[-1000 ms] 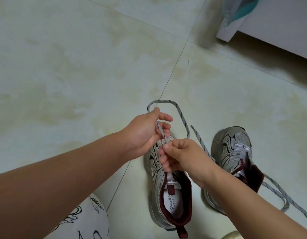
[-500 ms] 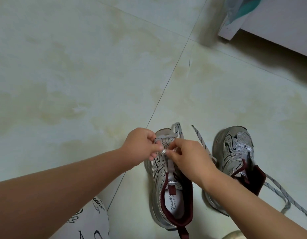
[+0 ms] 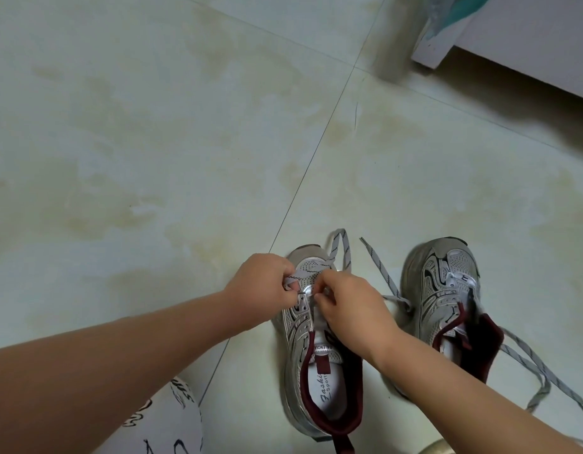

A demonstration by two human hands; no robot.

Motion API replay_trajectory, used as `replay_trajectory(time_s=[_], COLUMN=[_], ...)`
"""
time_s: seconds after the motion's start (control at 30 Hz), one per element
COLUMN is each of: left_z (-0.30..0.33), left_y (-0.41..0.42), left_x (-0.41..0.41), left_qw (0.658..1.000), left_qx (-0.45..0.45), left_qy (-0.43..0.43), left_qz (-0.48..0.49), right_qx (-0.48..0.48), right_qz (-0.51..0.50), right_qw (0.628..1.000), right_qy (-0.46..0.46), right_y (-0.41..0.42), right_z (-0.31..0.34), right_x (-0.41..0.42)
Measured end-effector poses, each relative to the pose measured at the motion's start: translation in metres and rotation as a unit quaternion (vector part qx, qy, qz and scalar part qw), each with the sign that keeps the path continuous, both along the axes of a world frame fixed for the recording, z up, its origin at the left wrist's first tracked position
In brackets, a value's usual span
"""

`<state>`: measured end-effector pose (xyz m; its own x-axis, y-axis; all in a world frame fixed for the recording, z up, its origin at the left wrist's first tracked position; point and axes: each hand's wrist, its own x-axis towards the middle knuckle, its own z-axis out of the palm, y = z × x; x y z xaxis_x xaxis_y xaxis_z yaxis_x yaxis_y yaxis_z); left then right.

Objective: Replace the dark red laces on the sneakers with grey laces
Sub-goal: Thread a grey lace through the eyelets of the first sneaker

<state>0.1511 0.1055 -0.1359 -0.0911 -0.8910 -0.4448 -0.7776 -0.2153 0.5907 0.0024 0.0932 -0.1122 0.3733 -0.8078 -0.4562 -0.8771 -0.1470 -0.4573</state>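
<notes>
Two grey sneakers with dark red lining stand on the tiled floor, toes pointing away. Over the left sneaker (image 3: 319, 371), my left hand (image 3: 264, 286) pinches a grey lace (image 3: 344, 249) at the lowest eyelets near the toe. My right hand (image 3: 346, 303) pinches at the same eyelet area from the right; what its fingertips hold is hidden. The lace loops out past the toe cap. The right sneaker (image 3: 444, 290) has its tongue folded out, and a second grey lace (image 3: 526, 358) trails from it across the floor to the right.
White furniture (image 3: 513, 44) with a teal-and-clear plastic bag on it stands at the back right. Patterned white fabric (image 3: 165, 421) covers my knee at the bottom left. A pale rounded object (image 3: 437, 448) peeks in at the bottom edge.
The big lace loop beyond the toe has been pulled in to a small one. Both hands have dropped onto the toe eyelets of the left sneaker.
</notes>
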Motion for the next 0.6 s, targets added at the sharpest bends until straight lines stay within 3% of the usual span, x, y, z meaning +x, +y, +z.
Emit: replay_trajectory(time_s=[0.13,0.3,0.6], left_z=[0.009,0.015,0.01], left_y=[-0.006,-0.009,-0.007], left_x=[-0.001,0.0,-0.008], left_qw=[0.993,0.987,0.986], left_qx=[-0.029,-0.004,0.01], left_qy=[-0.073,-0.098,-0.109], left_qz=[-0.085,-0.124,-0.124], right_qx=[-0.001,-0.014,-0.031], right_qz=[0.004,0.016,0.034], right_qw=[1.0,1.0,0.999], right_qy=[0.003,0.002,0.005], right_y=[0.0,0.003,0.006], right_z=[-0.003,-0.007,-0.015], right_x=[0.002,0.003,0.004])
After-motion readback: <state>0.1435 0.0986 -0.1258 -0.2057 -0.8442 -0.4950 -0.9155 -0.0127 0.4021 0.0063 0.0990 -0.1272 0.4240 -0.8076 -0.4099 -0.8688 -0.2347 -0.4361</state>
